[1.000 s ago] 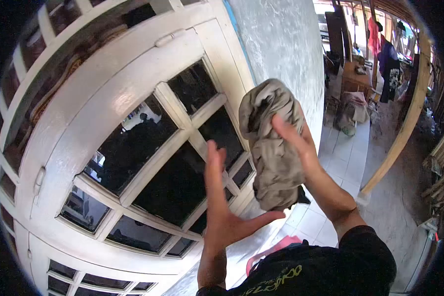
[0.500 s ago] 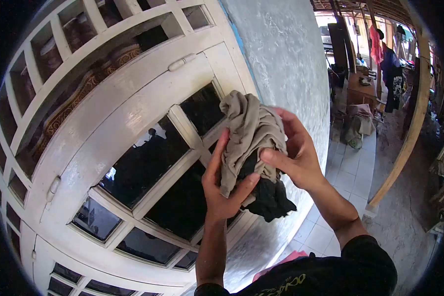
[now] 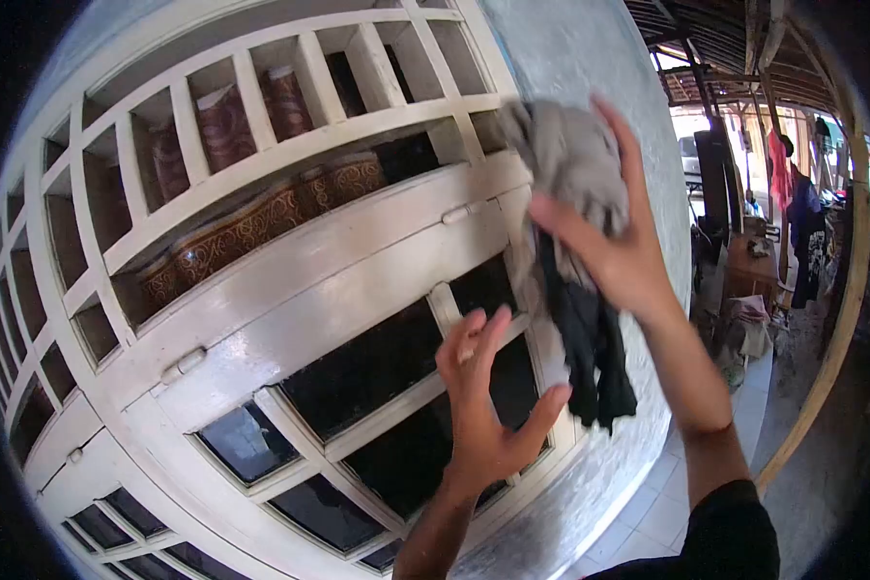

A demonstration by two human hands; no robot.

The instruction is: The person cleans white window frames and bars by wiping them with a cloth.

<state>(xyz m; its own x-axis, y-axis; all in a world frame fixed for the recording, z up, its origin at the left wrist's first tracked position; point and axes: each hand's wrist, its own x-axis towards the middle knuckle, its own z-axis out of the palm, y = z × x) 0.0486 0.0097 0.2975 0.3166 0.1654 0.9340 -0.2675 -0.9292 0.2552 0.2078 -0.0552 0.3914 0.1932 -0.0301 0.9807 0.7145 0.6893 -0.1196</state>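
Note:
A bunched cloth (image 3: 575, 159), grey-beige with a black part (image 3: 594, 353) hanging below it, is held up by my right hand (image 3: 619, 232). The thumb presses on the near side and the fingers wrap round the right edge. Lower and to the left, my left hand (image 3: 488, 411) is apart from the cloth, fingers raised and spread, holding nothing. Behind both hands stands a white window frame (image 3: 387, 425) with dark glass panes. The cloth's upper part overlaps the frame's right edge and the grey wall.
White slatted vents (image 3: 227, 126) above the window show a brown patterned curtain (image 3: 271, 222). A grey wall (image 3: 590, 58) runs along the right. Beyond it are a wooden cabinet (image 3: 750, 266), hanging clothes (image 3: 808, 232) and a slanted wooden post (image 3: 822, 367).
My left hand has let go of the cloth and opened. My right hand has lifted the cloth upward and right, and its black part now hangs longer. The view has shifted upward.

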